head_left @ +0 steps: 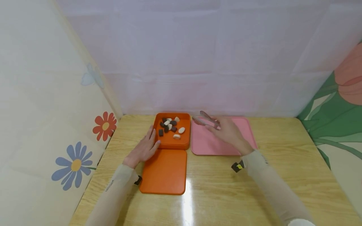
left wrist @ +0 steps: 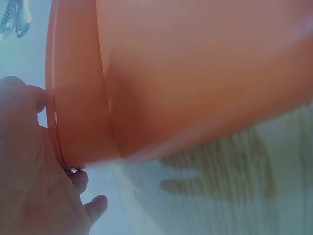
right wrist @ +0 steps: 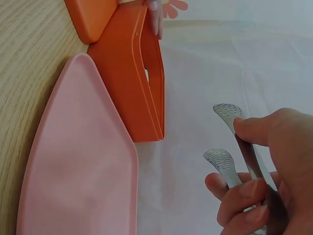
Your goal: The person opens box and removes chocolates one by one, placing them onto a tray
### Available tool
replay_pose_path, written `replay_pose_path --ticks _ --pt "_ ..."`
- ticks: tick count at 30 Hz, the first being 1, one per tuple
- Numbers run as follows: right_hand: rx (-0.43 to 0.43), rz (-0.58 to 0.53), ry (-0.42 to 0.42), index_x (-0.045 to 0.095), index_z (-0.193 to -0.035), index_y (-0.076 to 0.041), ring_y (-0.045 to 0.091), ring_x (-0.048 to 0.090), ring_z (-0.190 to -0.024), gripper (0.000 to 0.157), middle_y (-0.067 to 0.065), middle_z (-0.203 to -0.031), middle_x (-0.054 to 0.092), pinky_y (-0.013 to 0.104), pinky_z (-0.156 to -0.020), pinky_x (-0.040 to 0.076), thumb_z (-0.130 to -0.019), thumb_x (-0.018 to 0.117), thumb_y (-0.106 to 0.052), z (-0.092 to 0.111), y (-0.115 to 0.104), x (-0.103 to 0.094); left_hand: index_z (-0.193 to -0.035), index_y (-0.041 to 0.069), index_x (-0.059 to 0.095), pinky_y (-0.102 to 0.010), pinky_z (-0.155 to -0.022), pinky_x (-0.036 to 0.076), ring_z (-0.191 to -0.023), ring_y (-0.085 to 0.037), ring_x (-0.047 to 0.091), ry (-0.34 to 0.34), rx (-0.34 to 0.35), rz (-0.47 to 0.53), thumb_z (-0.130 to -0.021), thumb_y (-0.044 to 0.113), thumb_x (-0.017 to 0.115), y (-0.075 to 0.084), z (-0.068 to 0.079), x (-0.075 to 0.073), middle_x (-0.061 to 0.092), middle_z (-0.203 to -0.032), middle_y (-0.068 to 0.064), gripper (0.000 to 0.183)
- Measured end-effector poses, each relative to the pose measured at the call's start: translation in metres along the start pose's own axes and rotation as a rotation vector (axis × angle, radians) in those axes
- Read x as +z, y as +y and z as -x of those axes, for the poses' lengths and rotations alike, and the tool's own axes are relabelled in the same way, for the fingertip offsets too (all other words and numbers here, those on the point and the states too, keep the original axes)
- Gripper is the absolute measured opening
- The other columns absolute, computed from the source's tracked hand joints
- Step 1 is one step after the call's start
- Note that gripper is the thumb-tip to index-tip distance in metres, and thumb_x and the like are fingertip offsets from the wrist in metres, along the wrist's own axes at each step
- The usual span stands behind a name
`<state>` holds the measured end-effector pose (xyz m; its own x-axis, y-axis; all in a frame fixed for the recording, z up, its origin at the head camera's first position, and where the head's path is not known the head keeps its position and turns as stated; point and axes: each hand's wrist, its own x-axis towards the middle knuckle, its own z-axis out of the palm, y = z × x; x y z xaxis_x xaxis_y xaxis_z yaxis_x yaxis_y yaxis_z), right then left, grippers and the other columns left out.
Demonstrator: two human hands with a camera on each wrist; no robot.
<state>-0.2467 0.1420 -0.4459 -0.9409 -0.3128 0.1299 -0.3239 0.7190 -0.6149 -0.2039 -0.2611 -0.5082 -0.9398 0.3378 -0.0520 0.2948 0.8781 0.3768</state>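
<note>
My left hand [head_left: 145, 148] lies against the left side of an orange box [head_left: 174, 145], fingers extended along its rim and thumb at the near corner. Inside the box sit several small dark and pale pieces [head_left: 173, 123], some of them block-shaped, one a white oval [head_left: 181, 130]. Above the pink tray [head_left: 217, 146], my right hand [head_left: 229, 133] holds metal tongs [right wrist: 250, 159], their perforated tips spread apart with nothing between them. The tips point left, towards the box.
An orange lid [head_left: 164, 174] lies flat on the wooden table [head_left: 215, 191] in front of the box. The pink tray stands right beside the box. Behind them rises a pale cloth backdrop [head_left: 198, 62], with flower-printed sheets at both sides.
</note>
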Motion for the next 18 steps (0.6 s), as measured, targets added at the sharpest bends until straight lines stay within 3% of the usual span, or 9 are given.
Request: replay_pose_path --ticks 4,18 --pt "0.001 -0.007 -0.005 0.063 -0.149 -0.012 0.021 0.067 -0.085 0.065 0.001 -0.101 0.074 0.036 -0.067 0.056 -0.102 0.068 -0.057 -0.001 -0.003 0.004 -0.167 -0.011 0.007 -0.062 -0.13 0.024 -0.163 -0.047 0.014 -0.003 -0.01 0.012 -0.118 0.04 0.036 0.0 0.0 0.001 -0.007 -0.178 -0.026 0.076" --pt "-0.036 -0.028 -0.03 0.059 -0.155 -0.026 0.02 0.064 -0.078 0.06 -0.002 -0.098 0.072 0.035 -0.06 0.052 -0.102 0.07 -0.052 -0.01 -0.014 0.025 -0.167 -0.009 0.004 -0.059 -0.131 0.022 -0.165 -0.044 0.01 -0.006 -0.009 0.024 -0.117 0.043 0.034 -0.002 0.0 0.002 -0.009 -0.178 -0.025 0.078"
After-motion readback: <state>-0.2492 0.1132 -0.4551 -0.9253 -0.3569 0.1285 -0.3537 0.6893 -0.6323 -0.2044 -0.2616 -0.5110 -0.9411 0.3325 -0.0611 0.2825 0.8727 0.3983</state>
